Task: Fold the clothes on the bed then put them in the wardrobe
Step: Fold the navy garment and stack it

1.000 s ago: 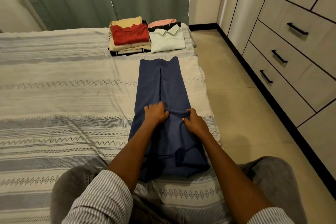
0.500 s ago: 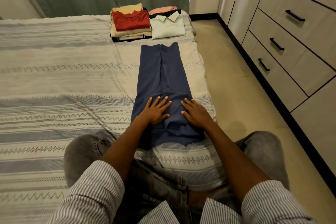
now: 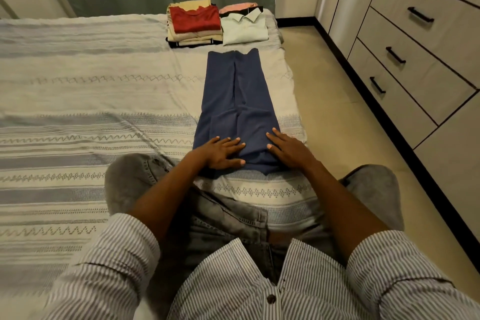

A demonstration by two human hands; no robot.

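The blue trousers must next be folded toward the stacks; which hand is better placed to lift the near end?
Neither clearly. The left hand and right hand both press flat on the near end of the blue trousers, one on each side, so both together probably suit best.

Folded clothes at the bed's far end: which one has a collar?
The pale green shirt, topping the right-hand pile; the red top on the left pile has none.

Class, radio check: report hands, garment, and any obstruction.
Left hand and right hand open, flat on blue trousers. Trousers lengthwise on bed. Folded piles beyond; nothing blocking.
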